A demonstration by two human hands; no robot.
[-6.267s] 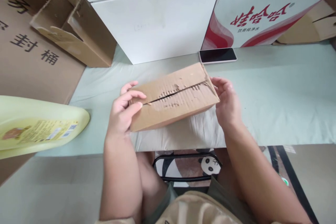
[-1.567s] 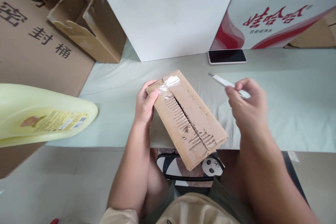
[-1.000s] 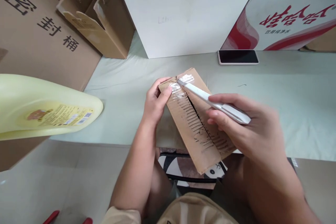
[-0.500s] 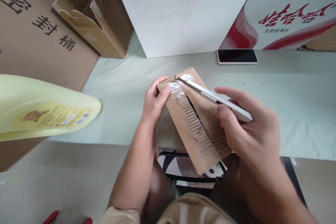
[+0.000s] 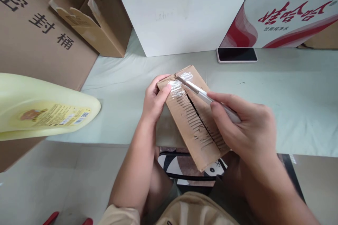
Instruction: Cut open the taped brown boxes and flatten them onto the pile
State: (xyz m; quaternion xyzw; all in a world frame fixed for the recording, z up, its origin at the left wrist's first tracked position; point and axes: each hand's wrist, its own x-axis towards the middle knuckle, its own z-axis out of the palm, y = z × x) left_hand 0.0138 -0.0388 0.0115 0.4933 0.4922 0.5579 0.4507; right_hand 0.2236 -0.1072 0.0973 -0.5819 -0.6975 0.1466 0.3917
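Note:
A small cardboard box [image 5: 190,126] lies tilted at the edge of the covered surface, its near end overhanging my lap. My left hand [image 5: 156,96] grips its far left corner, thumb on top beside wrinkled clear tape [image 5: 176,87]. A dark slit runs along the middle of the top, with ragged torn lines next to it. In my right hand [image 5: 244,123] is a utility knife [image 5: 202,94] with a pale handle, held between thumb and fingers. Its blade tip touches the box's far edge, between two patches of tape.
A phone [image 5: 237,55] lies before a white box [image 5: 185,17] and a red-and-white carton [image 5: 285,17]. At left stand an open cardboard box [image 5: 105,24], a large printed carton [image 5: 52,59] and a yellow bottle [image 5: 52,107]. Pale green cloth [image 5: 298,112] covers the surface.
My right hand has slid forward along the knife, closer to the blade, and its index finger now rests on the handle. The blade tip and my left hand stay at nearly the same spots.

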